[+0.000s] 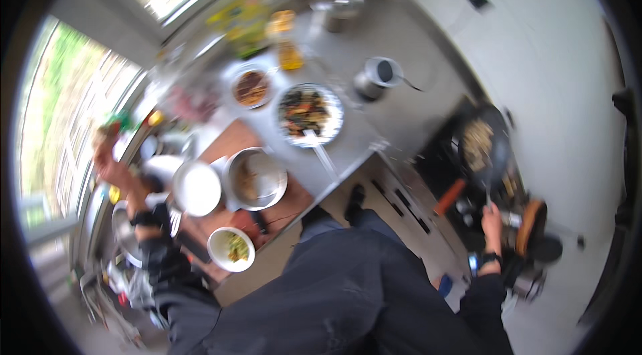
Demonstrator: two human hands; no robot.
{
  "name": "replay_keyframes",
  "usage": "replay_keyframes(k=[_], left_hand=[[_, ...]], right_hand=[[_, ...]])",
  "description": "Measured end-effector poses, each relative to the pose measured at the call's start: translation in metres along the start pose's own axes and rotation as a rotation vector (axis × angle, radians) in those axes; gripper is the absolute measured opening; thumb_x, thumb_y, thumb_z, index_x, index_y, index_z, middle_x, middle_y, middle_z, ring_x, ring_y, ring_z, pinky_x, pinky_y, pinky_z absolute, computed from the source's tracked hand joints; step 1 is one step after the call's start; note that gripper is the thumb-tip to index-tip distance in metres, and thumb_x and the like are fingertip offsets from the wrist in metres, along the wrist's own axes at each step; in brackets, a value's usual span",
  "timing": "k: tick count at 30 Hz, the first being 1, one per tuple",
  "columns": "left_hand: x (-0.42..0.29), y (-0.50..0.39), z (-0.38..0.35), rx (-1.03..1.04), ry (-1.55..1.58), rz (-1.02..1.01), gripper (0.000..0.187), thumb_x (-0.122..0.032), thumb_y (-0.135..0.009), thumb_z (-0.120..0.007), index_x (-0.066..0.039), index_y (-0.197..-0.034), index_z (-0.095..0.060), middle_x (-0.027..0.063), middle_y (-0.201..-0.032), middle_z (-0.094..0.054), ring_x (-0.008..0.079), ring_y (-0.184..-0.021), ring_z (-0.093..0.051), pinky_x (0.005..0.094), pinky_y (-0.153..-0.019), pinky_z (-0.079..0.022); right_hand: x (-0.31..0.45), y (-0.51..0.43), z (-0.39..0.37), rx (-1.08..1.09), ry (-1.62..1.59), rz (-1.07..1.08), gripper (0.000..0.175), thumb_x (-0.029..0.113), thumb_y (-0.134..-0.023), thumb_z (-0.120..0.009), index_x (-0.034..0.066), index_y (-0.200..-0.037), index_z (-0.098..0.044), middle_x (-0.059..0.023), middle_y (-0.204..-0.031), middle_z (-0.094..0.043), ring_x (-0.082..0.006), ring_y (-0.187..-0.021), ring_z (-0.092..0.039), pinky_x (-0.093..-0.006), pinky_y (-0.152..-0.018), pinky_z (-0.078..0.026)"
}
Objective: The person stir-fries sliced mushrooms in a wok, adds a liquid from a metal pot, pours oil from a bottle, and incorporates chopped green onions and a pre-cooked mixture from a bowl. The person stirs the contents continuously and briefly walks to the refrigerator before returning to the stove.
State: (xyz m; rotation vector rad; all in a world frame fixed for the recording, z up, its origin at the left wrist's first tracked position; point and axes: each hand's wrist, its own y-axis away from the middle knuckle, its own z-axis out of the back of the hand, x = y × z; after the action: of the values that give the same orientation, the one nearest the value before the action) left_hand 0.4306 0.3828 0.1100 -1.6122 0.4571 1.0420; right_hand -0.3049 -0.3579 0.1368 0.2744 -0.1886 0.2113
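Note:
My right hand (491, 219) is closed around the handle of a metal cooking utensil (489, 189), whose far end rests in a dark wok (497, 142) holding pale, sliced food (477, 144). The wok stands on the stove at the right, its orange-red handle (449, 197) pointing toward the counter edge. Out at the left, my left hand (108, 157) is raised near the window sill, beside a blurred green and red item (118, 122). Blur hides its fingers, so I cannot tell whether it holds anything.
A patterned plate of mixed food (335, 117), a smaller dish (252, 88), an oil bottle (290, 54) and a metal container (373, 79) stand on the steel counter. Nearer lie a metal pot (278, 179), a white bowl (198, 189), and a bowl with chopped greens (216, 249) on a reddish-brown board (301, 197).

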Motion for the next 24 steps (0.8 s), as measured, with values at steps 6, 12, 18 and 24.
replay_keyframes(k=[6,12,18,24], left_hand=[[-0.166,0.087,-0.131,0.191,-0.012,0.304,0.028,-0.025,-0.107,-0.047,-0.008,-0.129,-0.051,0.0188,-0.128,-0.065,0.03,-0.117,-0.064,0.0378,-0.095,-0.056],[-0.306,0.219,-0.266,0.686,0.252,0.473,0.036,-0.036,-0.109,-0.042,-0.012,-0.136,-0.042,0.0191,-0.123,-0.065,0.0278,-0.103,-0.069,0.0359,-0.075,-0.062],[-0.395,0.345,-0.371,1.109,0.471,0.664,0.036,-0.026,-0.105,-0.053,-0.011,-0.137,-0.045,0.0145,-0.119,-0.063,0.0236,-0.105,-0.067,0.0352,-0.075,-0.061],[-0.437,0.42,-0.447,1.503,0.481,0.436,0.041,-0.015,-0.098,-0.066,-0.002,-0.133,-0.049,0.0108,-0.118,-0.064,0.0178,-0.104,-0.065,0.0316,-0.092,-0.055]], right_hand=[[-0.003,0.006,0.011,-0.197,-0.139,-0.005,0.038,0.026,-0.096,-0.061,0.0113,-0.13,-0.064,-0.023,-0.113,-0.069,-0.0412,-0.111,-0.063,-0.0454,-0.093,-0.051],[0.009,-0.038,0.028,-0.298,-0.053,0.04,0.037,0.025,-0.096,-0.061,0.0162,-0.132,-0.06,-0.0234,-0.101,-0.064,-0.045,-0.098,-0.064,-0.0519,-0.083,-0.052],[0.004,-0.011,0.029,-0.144,-0.031,0.186,0.038,0.018,-0.096,-0.062,0.0124,-0.133,-0.06,-0.0205,-0.099,-0.062,-0.0427,-0.093,-0.064,-0.0504,-0.08,-0.053],[-0.024,0.057,0.064,-0.21,-0.072,0.237,0.031,0.012,-0.092,-0.064,0.0066,-0.123,-0.062,-0.0186,-0.093,-0.061,-0.0396,-0.076,-0.066,-0.0472,-0.068,-0.055]])
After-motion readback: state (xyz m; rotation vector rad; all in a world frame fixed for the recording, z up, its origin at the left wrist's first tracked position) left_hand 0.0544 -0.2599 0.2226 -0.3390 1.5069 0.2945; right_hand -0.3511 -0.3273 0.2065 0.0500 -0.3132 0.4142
